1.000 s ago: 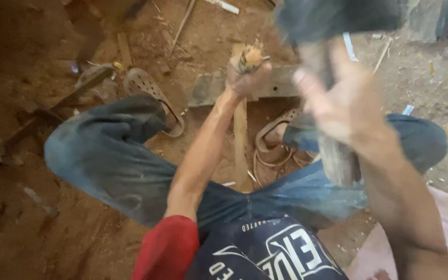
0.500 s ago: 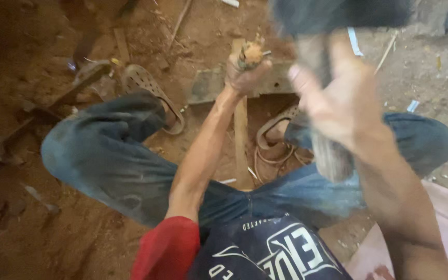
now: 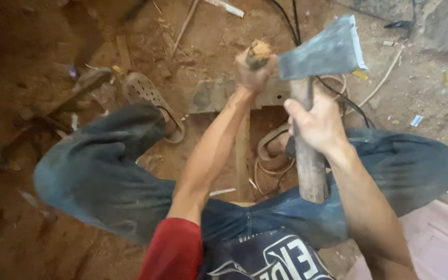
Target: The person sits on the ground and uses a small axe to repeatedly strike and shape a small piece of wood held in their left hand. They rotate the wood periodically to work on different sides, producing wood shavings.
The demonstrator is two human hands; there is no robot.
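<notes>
head | left hand [image 3: 252, 72] grips wooden stake [image 3: 257, 52] | right hand [image 3: 315, 122] grips hatchet [image 3: 322, 52]

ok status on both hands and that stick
Left hand gripping upright wooden stick at its top. Right hand holding hatchet, head beside stick top. Nothing between them.

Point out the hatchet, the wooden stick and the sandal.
hatchet [image 3: 321, 52], head view, flat of the grey blade.
wooden stick [image 3: 258, 53], head view, frayed top end above the left fist.
sandal [image 3: 149, 93], head view, perforated upper.
</notes>
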